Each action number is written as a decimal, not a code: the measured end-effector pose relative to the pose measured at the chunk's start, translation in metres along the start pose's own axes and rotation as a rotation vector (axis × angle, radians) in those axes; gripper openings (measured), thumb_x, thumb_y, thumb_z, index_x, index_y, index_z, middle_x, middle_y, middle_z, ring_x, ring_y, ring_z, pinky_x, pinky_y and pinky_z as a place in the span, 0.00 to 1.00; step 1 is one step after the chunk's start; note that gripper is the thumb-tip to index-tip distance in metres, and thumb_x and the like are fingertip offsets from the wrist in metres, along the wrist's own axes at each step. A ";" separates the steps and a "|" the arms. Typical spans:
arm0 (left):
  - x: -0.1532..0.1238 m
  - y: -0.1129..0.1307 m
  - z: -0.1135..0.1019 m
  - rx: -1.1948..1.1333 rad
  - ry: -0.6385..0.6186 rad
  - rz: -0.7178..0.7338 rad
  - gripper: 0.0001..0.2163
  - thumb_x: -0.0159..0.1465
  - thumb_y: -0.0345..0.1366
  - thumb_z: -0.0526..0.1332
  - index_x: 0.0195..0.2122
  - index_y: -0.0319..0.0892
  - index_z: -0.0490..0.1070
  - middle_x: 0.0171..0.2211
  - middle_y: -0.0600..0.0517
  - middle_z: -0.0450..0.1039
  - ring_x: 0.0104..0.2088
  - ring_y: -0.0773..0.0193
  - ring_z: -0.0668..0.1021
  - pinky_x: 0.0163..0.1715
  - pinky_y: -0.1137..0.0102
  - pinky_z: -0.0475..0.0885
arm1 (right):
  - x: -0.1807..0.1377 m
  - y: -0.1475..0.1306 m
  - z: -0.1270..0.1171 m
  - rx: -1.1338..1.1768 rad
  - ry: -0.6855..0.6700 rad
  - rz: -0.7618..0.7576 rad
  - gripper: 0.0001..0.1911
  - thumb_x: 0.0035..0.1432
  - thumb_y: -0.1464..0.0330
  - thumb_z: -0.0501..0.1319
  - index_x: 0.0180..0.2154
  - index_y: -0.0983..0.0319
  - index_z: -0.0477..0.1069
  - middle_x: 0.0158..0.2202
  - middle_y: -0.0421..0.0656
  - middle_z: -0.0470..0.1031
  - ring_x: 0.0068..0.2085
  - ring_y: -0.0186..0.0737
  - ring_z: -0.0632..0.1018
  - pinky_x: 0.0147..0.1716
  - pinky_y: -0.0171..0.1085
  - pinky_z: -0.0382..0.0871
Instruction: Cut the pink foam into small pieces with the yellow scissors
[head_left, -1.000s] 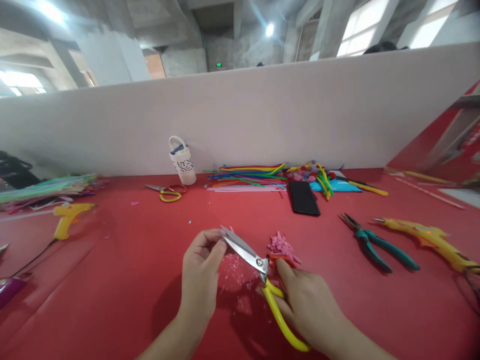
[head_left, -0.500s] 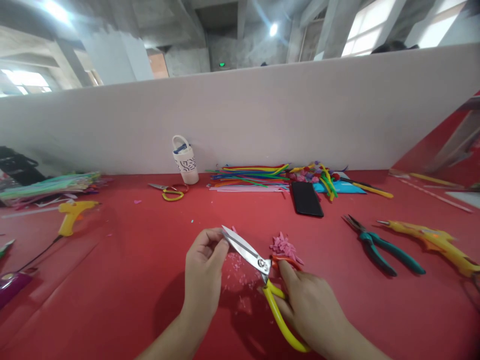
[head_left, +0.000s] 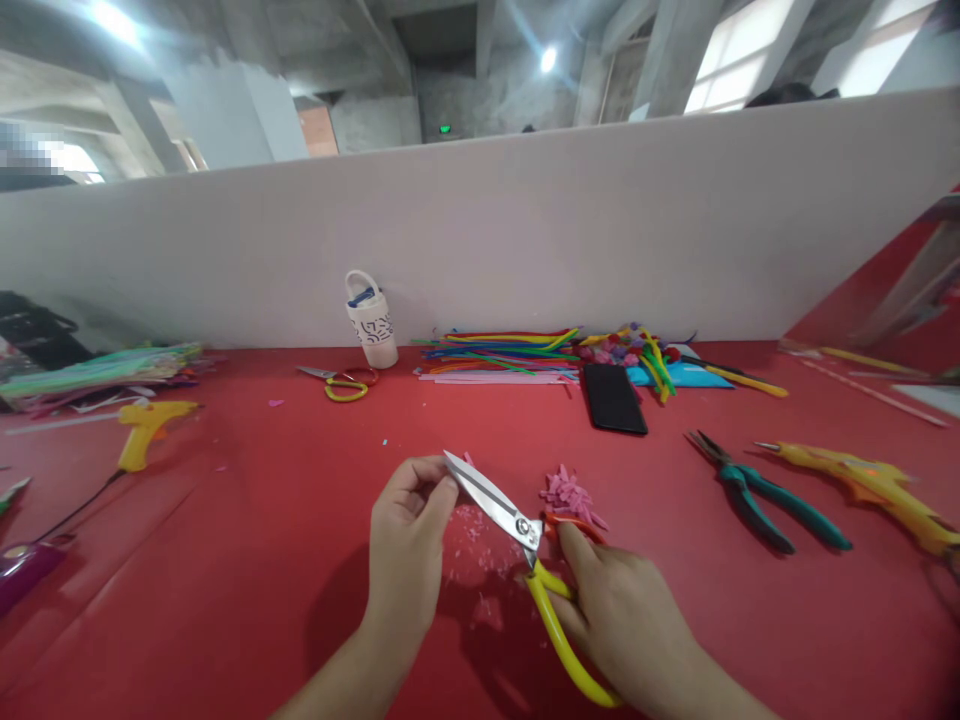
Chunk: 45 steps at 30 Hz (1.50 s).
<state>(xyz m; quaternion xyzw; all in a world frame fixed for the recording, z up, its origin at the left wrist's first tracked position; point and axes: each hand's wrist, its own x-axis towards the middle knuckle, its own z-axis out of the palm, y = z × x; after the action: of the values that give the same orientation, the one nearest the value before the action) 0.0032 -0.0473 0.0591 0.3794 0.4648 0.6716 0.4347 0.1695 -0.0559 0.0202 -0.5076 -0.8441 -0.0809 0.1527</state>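
At work in the near middle of the red table point(head_left: 262, 560), in a trimming step by the look of it. Holding with the left hand point(head_left: 409, 545) a small pink piece point(head_left: 466, 459), pinched between thumb and forefinger right at the blade tips and mostly hidden there, so hard to tell its shape. Gripping with the right hand point(head_left: 615, 620) the yellow-handled scissors point(head_left: 521, 527), fingers closed through and around the loops, blades pointing up and to the left, almost together, raised a little above the cloth. Just under the blades, fine pink scraps point(head_left: 472, 525); just beyond the right hand, a heap of pink cut bits point(head_left: 566, 492). Well apart to the right, green pliers point(head_left: 757, 490) and a yellow glue gun point(head_left: 870, 485). Further back, a black phone point(head_left: 613, 397) and coloured pipe cleaners point(head_left: 502, 355) near the white wall. For a further snip, probably: open the blades only a little, keep the fingertips behind the edge, and turn the piece rather than the scissors, with piece and finger so close to the steel.
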 end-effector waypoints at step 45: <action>-0.020 -0.025 0.014 0.379 -0.569 -0.263 0.03 0.49 0.27 0.55 0.22 0.40 0.65 0.17 0.56 0.62 0.19 0.69 0.66 0.20 0.74 0.60 | 0.014 0.004 -0.011 1.229 -0.286 0.485 0.03 0.44 0.73 0.51 0.22 0.61 0.58 0.14 0.30 0.56 0.12 0.23 0.57 0.10 0.25 0.50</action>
<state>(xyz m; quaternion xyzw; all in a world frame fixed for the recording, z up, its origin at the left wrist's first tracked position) 0.0281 -0.0572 0.0365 0.5621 0.4863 0.3794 0.5511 0.1695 -0.0457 0.0350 -0.5094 -0.6109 0.5182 0.3144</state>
